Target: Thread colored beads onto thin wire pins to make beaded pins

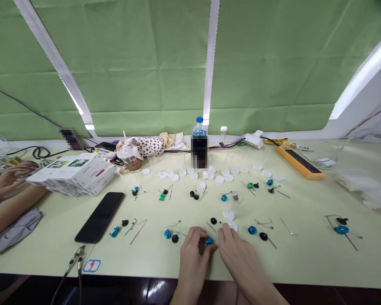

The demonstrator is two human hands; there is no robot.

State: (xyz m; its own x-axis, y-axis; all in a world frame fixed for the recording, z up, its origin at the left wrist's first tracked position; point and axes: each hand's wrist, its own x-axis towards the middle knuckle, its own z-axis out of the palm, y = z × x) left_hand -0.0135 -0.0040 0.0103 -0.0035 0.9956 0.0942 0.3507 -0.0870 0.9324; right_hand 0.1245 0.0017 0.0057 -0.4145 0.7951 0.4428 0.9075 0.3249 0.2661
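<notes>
Between the thumb and fingers of my left hand (pixel 193 254) is a small blue round part (pixel 208 240), held just above the table. Beside it, my right hand (pixel 238 252) has its fingers pinched together, pointing away from me. What they grip, if anything, is hidden from view. A black disc-shaped part (pixel 213 220) and a thin metal rod (pixel 211 227) lie just beyond my hands. A white round cap (pixel 231 226) is partly covered by my right fingertips. To the left lies another blue round part (pixel 167 234) with a black disc (pixel 175 239); on the right is a similar blue part (pixel 252 230).
Several white caps (pixel 219 179) line the back, with a clear cup (pixel 235 201) nearer. A phone (pixel 100 217), metal clips (pixel 79 253) and white boxes (pixel 73 169) lie left, near another person's arm (pixel 15 207). A bottle (pixel 199 144) and orange power strip (pixel 300 163) stand behind.
</notes>
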